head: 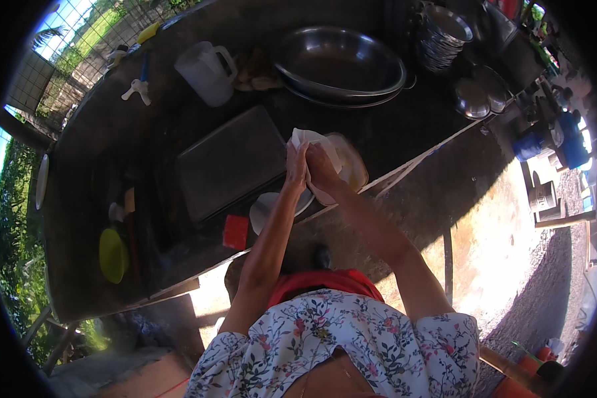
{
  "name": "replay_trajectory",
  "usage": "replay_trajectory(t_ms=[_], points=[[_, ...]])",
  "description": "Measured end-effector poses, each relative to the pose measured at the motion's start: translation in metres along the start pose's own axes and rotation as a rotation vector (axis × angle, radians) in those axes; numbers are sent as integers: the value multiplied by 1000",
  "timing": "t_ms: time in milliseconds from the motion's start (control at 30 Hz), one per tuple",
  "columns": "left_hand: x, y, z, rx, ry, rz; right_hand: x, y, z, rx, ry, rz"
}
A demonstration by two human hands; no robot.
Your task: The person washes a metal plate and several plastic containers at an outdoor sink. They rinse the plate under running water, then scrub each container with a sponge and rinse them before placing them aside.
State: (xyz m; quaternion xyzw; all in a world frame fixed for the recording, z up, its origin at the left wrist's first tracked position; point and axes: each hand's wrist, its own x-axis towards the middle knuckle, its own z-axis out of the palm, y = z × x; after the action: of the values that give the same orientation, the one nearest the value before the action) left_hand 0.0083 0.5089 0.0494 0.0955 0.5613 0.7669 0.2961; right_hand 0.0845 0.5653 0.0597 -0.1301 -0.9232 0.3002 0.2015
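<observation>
My left hand (296, 163) and my right hand (322, 166) are close together at the front edge of the dark worktop. Between them is a thin white cloth or bag (302, 135); I cannot tell which. The left fingers lie along its left side, and the right hand is closed within its folds. Just right of and below the hands lies a pale shallow tray or board (354, 161) with a yellowish surface, partly hidden by the white piece. A white bowl (263, 211) stands behind my left forearm, beside a red block-shaped item (236, 232).
A dark rectangular tray (234, 161) lies left of the hands. Behind it are a translucent plastic jug (208, 74) and a wide steel basin (341, 62). Stacked metal tins (443, 37) stand at the back right. A yellow-green oval item (113, 256) lies far left.
</observation>
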Motion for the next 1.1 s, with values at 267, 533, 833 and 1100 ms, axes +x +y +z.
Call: replay_trajectory(t_ms=[267,533,833,1100], points=[[-6,-8,-6,61,-3,65,-4,18,11,-41,-39,-140],[-2,-24,-11,288,46,405,10,22,19,-169,107,-265],[-24,-5,-15,416,98,594,-3,52,30,21,397,299],[-47,75,-132,-162,337,341,-29,8,47,1045,169,372]])
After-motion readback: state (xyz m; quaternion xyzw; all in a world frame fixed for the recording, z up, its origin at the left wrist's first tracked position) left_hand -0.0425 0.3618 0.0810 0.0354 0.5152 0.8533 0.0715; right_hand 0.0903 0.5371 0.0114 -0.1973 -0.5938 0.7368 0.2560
